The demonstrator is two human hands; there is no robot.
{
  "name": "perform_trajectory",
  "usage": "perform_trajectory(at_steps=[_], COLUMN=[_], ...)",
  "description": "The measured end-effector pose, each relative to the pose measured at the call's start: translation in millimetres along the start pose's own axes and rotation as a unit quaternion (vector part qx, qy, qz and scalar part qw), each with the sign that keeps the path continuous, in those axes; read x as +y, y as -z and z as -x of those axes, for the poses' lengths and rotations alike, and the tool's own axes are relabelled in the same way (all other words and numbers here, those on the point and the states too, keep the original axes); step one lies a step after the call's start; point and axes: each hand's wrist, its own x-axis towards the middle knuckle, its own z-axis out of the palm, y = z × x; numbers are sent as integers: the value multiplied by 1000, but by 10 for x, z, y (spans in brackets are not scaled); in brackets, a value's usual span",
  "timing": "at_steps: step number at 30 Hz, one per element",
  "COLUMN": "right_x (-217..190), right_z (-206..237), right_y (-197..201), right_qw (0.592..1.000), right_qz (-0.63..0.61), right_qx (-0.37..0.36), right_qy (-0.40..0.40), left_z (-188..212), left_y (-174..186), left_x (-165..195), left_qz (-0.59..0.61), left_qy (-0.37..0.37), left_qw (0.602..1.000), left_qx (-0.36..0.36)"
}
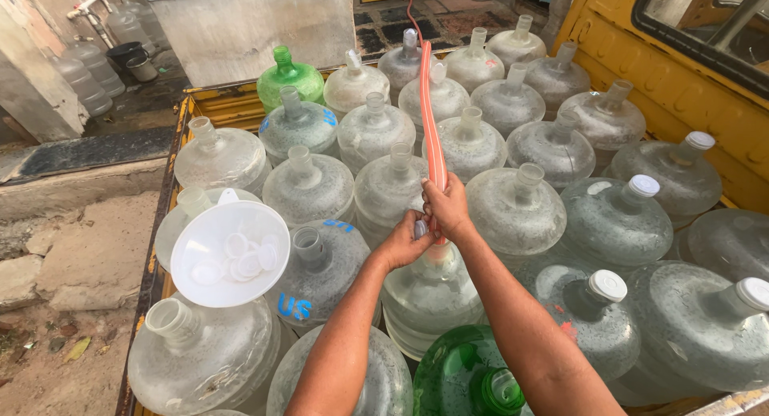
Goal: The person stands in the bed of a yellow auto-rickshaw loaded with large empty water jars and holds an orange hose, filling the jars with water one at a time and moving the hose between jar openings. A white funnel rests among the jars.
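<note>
1. Centre of frame: the right hand (448,209) is closed around the orange hose (431,120), its end held down at the neck of a clear water jug (428,296).
2. The left hand (407,241) pinches that neck, steadying it.
3. Judged step: filling this jug; keeping the hose seated matters.
4. Lower left: a white funnel (230,253) holding caps.

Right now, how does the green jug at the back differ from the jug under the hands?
The green jug is tinted green and untouched; the jug under the hands is clear, with the orange hose at its neck, held by the left hand and right hand. Both are large, upright, round-shouldered.
</note>
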Motion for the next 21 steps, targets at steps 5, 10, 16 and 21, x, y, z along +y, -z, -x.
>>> perform_trajectory(at_steps=[5, 10, 16, 21], right_x=[22, 25, -30, -26], right_z=[-27, -12, 36, 58], right_y=[-4, -28, -88, -115], right_qw=[1000, 1000, 1000, 1000], right_qz=[1, -5, -6, -3], right_qx=[-6, -19, -14, -18], right_qy=[-8, 2, -22, -14], left_z=[-6, 34, 44, 61], left_y=[24, 50, 82, 102], left_x=[-18, -11, -33, -73], left_qz=[-13, -3, -7, -10], left_qy=[0, 9, 21, 8], left_qw=[1000, 1000, 1000, 1000], left_qx=[-2, -6, -10, -12])
